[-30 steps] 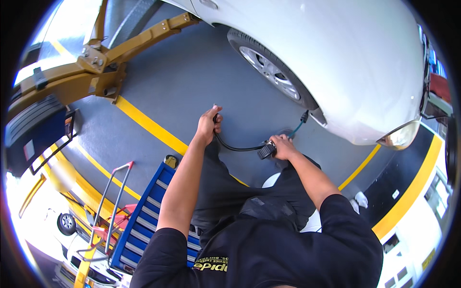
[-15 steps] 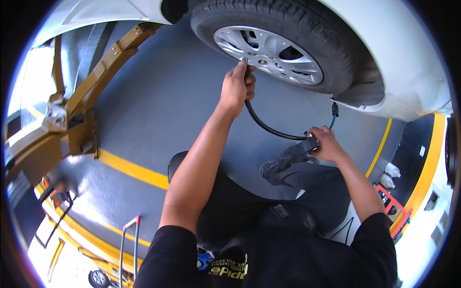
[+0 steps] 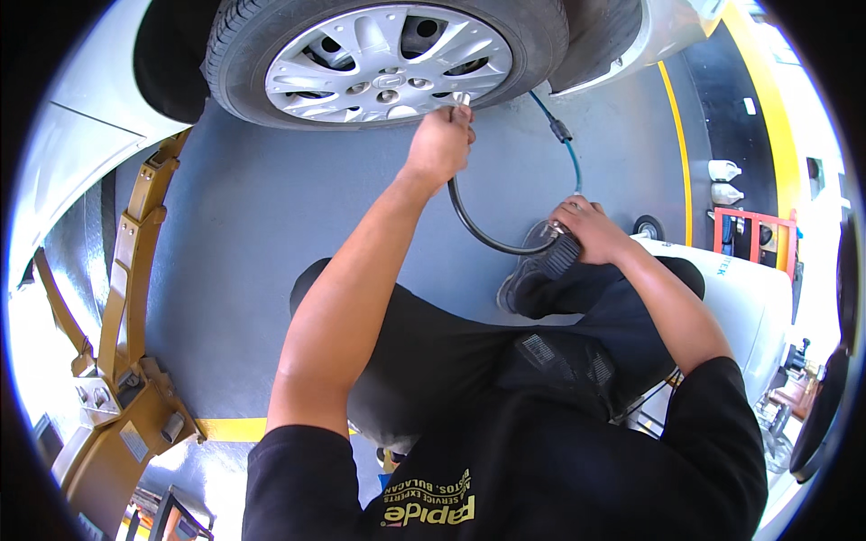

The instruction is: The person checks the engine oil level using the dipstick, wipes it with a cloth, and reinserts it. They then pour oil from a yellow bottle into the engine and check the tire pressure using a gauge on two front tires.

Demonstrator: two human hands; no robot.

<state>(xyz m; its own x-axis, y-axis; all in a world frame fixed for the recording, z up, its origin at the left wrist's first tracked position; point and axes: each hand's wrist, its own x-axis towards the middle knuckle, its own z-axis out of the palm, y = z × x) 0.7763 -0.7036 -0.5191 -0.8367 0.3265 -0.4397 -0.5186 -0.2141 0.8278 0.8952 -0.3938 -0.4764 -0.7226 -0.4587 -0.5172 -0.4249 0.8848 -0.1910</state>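
My left hand (image 3: 439, 144) is closed round the chuck end (image 3: 463, 98) of a black hose, its metal tip at the lower edge of the silver wheel cover (image 3: 379, 59). The valve itself is hidden. From that hand the black rubber hose (image 3: 473, 229) curves down to a tire inflator (image 3: 561, 256) with a ribbed black body. My right hand (image 3: 591, 231) grips this inflator above my shoe. A teal air line (image 3: 575, 167) with a dark coupling runs from the right hand up behind the black tire (image 3: 236, 77).
White car bodywork (image 3: 86, 135) surrounds the wheel. A brown lift arm (image 3: 135, 243) stands at left. On the right are a white tank (image 3: 722, 287) with a small wheel, a red frame (image 3: 754, 216) and two white jugs (image 3: 724, 169). Yellow lines mark the grey floor.
The view has swung right, so the wheel now sits farther left and higher. Both hands keep their holds; the inflator in my right hand has turned, its ribbed side now showing.
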